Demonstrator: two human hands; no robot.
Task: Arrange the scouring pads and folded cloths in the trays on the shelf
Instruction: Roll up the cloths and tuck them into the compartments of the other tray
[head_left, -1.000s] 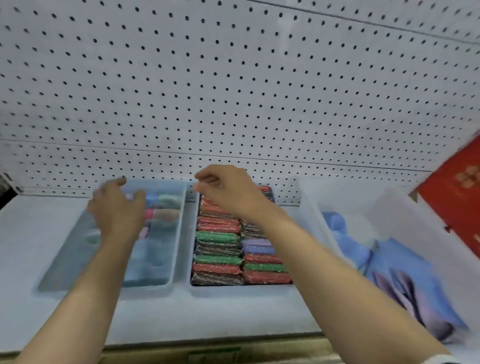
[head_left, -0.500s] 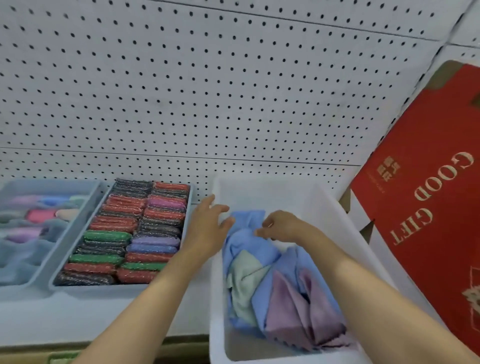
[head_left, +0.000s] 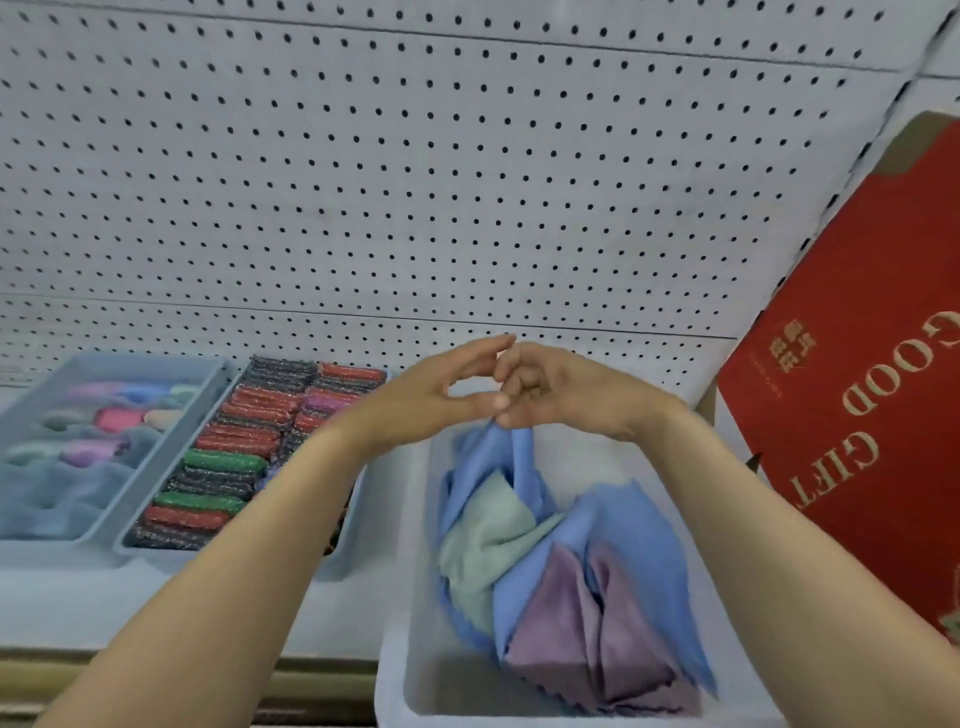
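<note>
Pegboard (head_left: 467, 182) behind; right hand (head_left: 563, 389) and, seemingly, left hand (head_left: 441, 397) clamp grips on blue cloth (head_left: 511, 454) (over white bin (head_left: 400, 660)).

Bin (head_left: 409, 603) right of, perhaps touching, tray (head_left: 156, 555).

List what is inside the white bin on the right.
Loose blue, pale green and purple cloths; the right hand holds a blue one up by its corner. The bin floor beneath them is hidden.
</note>
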